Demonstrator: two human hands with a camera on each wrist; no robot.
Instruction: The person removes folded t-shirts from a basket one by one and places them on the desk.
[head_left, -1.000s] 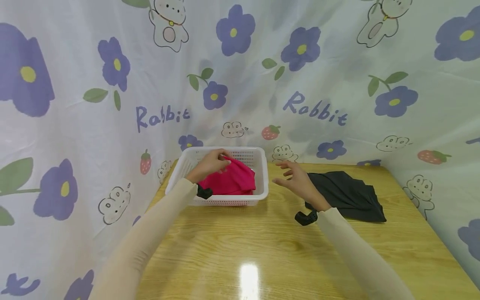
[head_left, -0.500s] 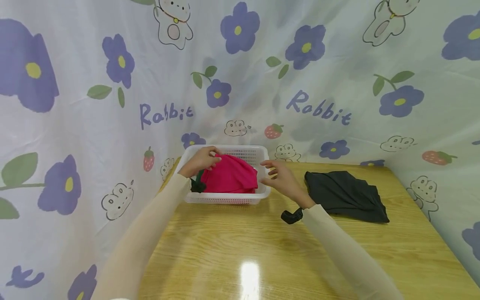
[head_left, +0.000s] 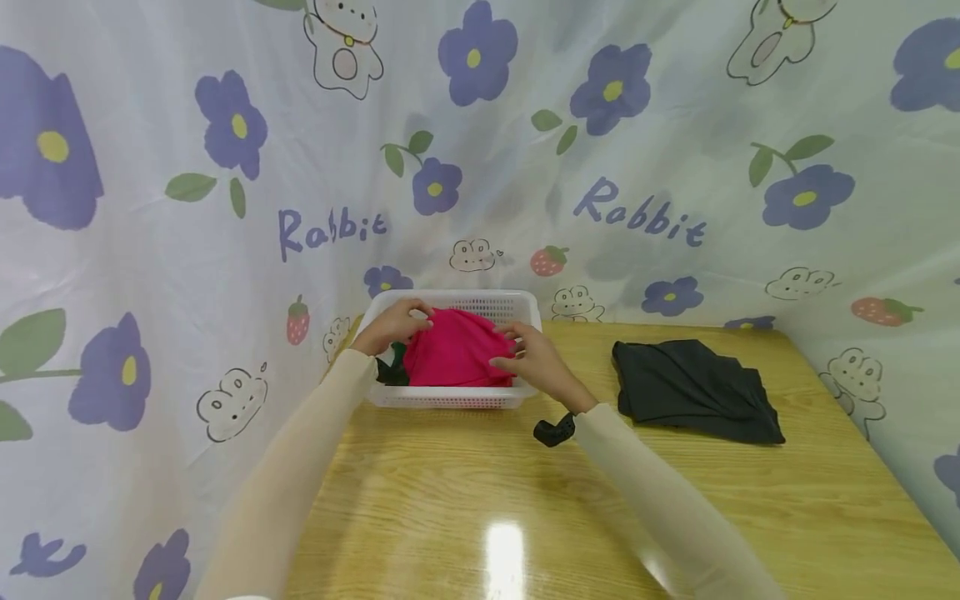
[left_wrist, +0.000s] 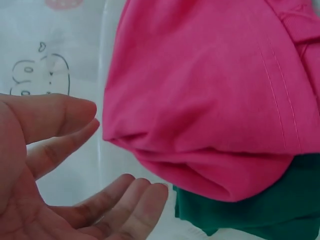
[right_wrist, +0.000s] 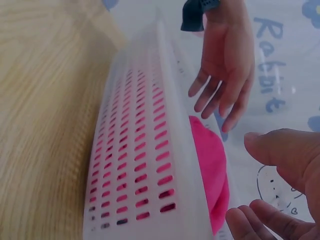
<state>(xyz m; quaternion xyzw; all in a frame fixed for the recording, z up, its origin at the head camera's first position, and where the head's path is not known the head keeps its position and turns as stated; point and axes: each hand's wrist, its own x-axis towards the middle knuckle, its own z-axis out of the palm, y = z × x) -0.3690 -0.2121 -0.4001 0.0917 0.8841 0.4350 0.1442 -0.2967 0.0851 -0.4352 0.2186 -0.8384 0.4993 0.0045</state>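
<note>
A bright pink garment (head_left: 459, 350) lies bunched in a white perforated basket (head_left: 442, 392). Dark green cloth (left_wrist: 250, 215) shows beneath it at the left. At the left end of the basket is my left hand (head_left: 393, 325). Its fingers (left_wrist: 145, 205) are spread just beside the pink cloth and hold nothing in the left wrist view. My right hand (head_left: 537, 358) hovers over the basket's right end near the other side of the garment. In the right wrist view its thumb and fingers (right_wrist: 245, 220) are apart with nothing between them; whether they touch the cloth I cannot tell.
A dark grey folded garment (head_left: 693, 389) lies on the wooden table (head_left: 442, 492), right of the basket. A white curtain (head_left: 487, 142) printed with rabbits and flowers hangs behind the table and along both sides.
My left hand has let go of the pink garment and drawn back left, uncovering the green cloth. My right hand has moved left from the table to over the basket's right end.
</note>
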